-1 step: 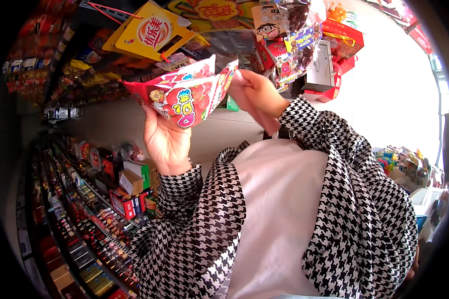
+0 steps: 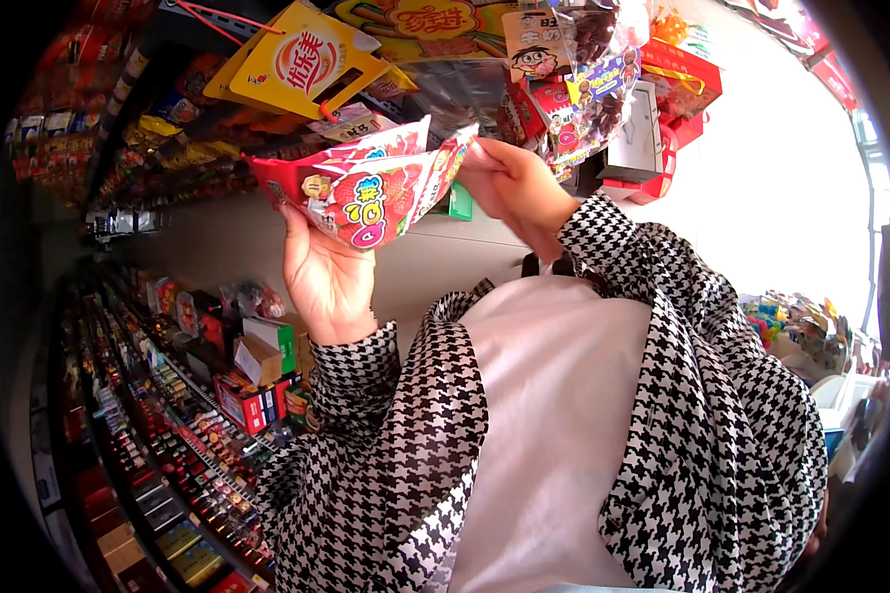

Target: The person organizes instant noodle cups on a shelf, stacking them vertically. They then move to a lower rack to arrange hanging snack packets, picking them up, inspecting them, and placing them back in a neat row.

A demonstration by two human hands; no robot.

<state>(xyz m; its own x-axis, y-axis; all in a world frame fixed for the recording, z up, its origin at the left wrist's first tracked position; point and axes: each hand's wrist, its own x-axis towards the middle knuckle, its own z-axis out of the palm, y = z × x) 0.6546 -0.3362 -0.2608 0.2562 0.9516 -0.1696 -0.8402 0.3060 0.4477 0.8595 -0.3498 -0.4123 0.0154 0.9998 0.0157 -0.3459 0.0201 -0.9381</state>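
Observation:
Several glossy red-and-white candy bags (image 2: 391, 203) with strawberry pictures are held fanned together in front of my chest. My left hand (image 2: 328, 282) supports them from below and at their left side; its thumb shows at the near edge and the other fingers are hidden behind the bags. At the right end, my right hand (image 2: 519, 188) pinches the corner of a bag between thumb and fingers. Just beyond the bags are a yellow house-shaped carton (image 2: 302, 64) and hanging packs of sweets (image 2: 598, 84).
Shelves of small packaged goods (image 2: 178, 425) run along the left. Opened cardboard boxes (image 2: 257, 361) stand near them on the left. Red gift boxes (image 2: 682, 84) and an open white box (image 2: 635, 138) are at the far right. Tiled floor (image 2: 445, 262) shows below the bags.
The candy bags and my right hand have shifted very slightly to the right. My left hand has risen a little with the bags; both grips remain.

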